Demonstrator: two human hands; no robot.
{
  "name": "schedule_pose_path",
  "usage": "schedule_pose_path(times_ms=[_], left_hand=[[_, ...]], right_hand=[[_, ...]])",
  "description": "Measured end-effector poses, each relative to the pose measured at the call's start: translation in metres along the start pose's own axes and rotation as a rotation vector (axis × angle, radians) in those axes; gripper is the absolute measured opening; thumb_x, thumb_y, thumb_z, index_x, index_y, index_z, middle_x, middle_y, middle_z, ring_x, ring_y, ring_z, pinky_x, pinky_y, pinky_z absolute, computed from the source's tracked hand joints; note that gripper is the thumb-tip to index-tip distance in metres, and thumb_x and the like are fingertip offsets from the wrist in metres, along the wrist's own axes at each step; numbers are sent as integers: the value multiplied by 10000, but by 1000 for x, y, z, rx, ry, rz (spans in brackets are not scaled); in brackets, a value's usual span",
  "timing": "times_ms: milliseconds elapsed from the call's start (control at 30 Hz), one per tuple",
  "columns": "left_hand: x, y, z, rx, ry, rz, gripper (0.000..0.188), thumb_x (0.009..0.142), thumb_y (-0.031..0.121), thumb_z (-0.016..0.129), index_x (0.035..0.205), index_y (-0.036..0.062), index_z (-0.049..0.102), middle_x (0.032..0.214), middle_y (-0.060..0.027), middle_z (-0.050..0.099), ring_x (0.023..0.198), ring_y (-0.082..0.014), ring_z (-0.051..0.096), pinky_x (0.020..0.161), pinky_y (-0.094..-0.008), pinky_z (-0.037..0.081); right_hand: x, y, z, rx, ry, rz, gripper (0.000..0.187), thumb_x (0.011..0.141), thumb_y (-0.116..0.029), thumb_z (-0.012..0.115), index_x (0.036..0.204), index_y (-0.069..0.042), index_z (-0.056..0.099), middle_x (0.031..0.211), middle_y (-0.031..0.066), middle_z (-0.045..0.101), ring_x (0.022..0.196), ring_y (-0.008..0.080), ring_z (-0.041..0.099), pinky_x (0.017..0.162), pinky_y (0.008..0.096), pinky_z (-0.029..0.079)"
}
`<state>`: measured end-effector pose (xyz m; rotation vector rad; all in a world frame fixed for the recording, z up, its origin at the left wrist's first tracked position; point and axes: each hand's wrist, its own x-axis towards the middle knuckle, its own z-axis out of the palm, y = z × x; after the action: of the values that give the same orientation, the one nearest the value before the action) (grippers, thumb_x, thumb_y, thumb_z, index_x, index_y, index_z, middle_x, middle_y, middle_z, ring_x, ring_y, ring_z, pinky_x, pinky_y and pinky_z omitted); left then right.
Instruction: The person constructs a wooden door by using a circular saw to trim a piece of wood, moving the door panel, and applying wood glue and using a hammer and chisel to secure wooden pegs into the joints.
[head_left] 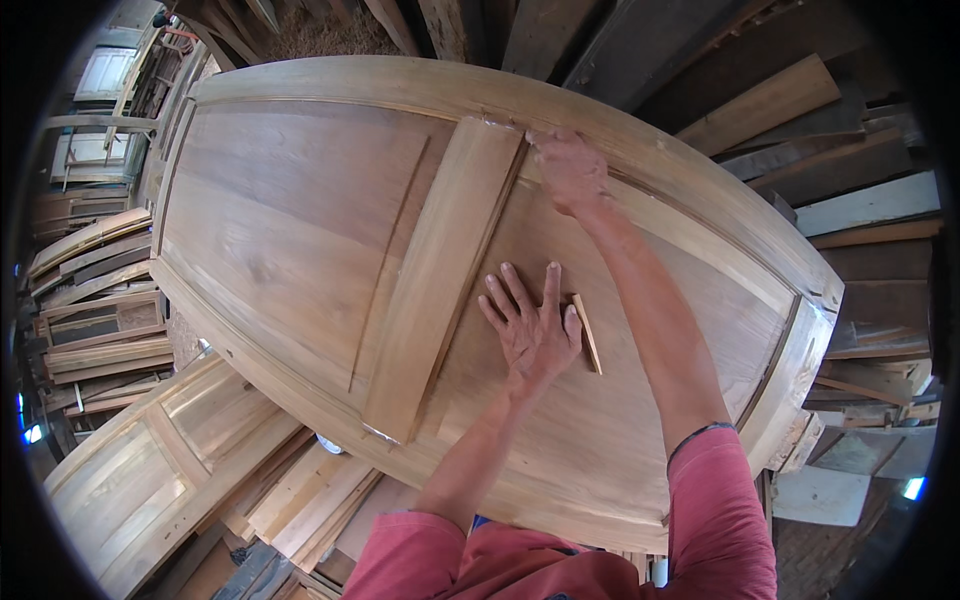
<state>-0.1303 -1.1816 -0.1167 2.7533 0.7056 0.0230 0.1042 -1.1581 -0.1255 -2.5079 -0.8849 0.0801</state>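
A large wooden panel door (290, 215) lies flat in front of me, with a wide cross rail (440, 270) between its two recessed panels. My left hand (535, 335) rests palm down on the nearer-right panel (640, 350), fingers spread and holding nothing. Beside its thumb lies a thin, pale strip of wood (589, 335). At the far end of the cross rail, my right hand (570, 170) is closed, fingertips pressed at the corner where rail and far frame stile (400, 80) meet. Whatever its fingers may hold is too small or hidden to tell.
Stacked boards (770, 105) crowd the far right. Another panelled door (150, 470) lies lower at the near left, next to loose planks (310, 500). Further wood piles (105, 300) stand along the left, and wood shavings (325, 35) lie beyond the door's far edge.
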Motion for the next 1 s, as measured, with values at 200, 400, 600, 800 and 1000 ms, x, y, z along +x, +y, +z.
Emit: schedule_pose_path(times_ms=[200, 400, 600, 800, 1000], left_hand=[[2, 2, 1, 44, -43, 2, 668, 947, 414, 505, 1562, 180, 394, 1571, -434, 171, 1469, -624, 86, 1161, -730, 45], [1, -3, 12, 90, -69, -31, 652, 964, 407, 488, 1569, 192, 374, 1590, -416, 142, 1475, -616, 78, 1162, -722, 54], [1, 0, 8, 102, -62, -16, 647, 965, 409, 486, 1567, 199, 376, 1587, -415, 151, 1470, -617, 97, 1163, -722, 66], [1, -6, 7, 99, -47, -32, 666, 953, 425, 491, 1567, 195, 376, 1583, -416, 170, 1468, -619, 112, 1163, -724, 77], [0, 3, 0, 23, -22, 3, 687, 940, 387, 543, 1573, 185, 369, 1587, -406, 174, 1471, -613, 100, 1169, -711, 67]], right_hand=[[22, 1, 15, -80, -94, -61, 341, 892, -124, 575, 1212, -140, 693, 1173, 127, 618, 1166, 326, 597, 962, 471, 526], [25, -17, 34, -308, 2, -123, 307, 891, -150, 579, 1152, -11, 660, 1144, 218, 635, 1050, 367, 657, 813, 483, 576], [29, -36, 21, -306, -103, 73, 319, 886, -136, 590, 1144, 39, 654, 1082, 223, 678, 1001, 351, 688, 748, 443, 600], [35, -20, -12, -281, -396, 207, 271, 903, -165, 601, 1134, -68, 705, 1118, 155, 710, 989, 295, 723, 740, 450, 612], [-62, 85, -31, -307, 92, 253, 272, 975, -271, 524, 1049, -83, 705, 1079, 185, 716, 928, 399, 686, 765, 483, 568]])
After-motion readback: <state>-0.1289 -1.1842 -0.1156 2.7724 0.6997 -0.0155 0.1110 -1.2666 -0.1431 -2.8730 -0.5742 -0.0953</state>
